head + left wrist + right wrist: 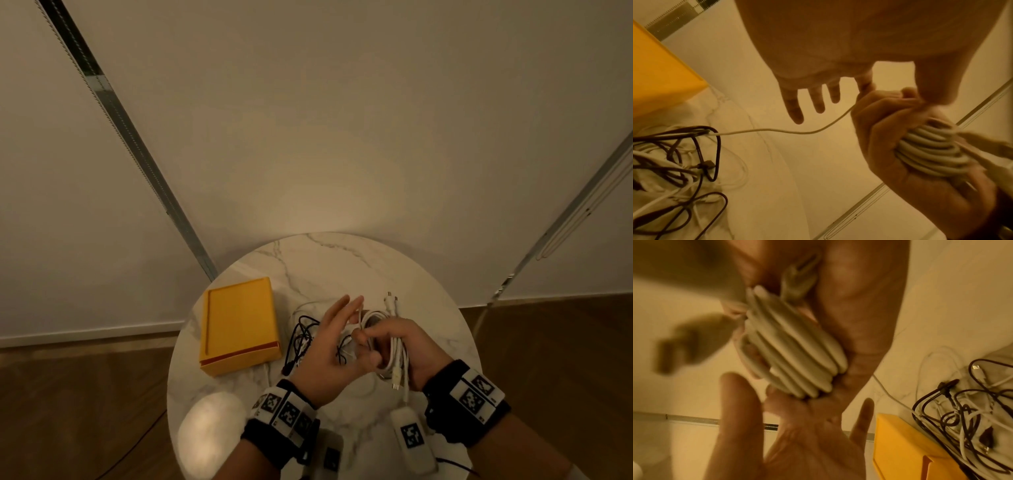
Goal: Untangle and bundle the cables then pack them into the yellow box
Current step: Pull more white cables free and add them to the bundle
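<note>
My right hand [416, 346] grips a coiled white cable bundle [397, 356], whose stacked loops fill the fist [793, 345]. Two white plug ends [390, 301] stick out beyond the coil. A thin white cable [777, 129] runs from that fist to a tangle of black and white cables [305, 335] on the table. My left hand [337, 329] hovers over the tangle with straight, spread fingers [797, 105], and its thumb [937, 84] touches the right fist. The yellow box [239, 325] lies open at the left of the tangle.
Everything sits on a small round marble table [342, 260] against a pale wall. Wooden floor [68, 394] surrounds it. The box nearly reaches the table's left edge. Bare marble lies behind the hands and at the front left.
</note>
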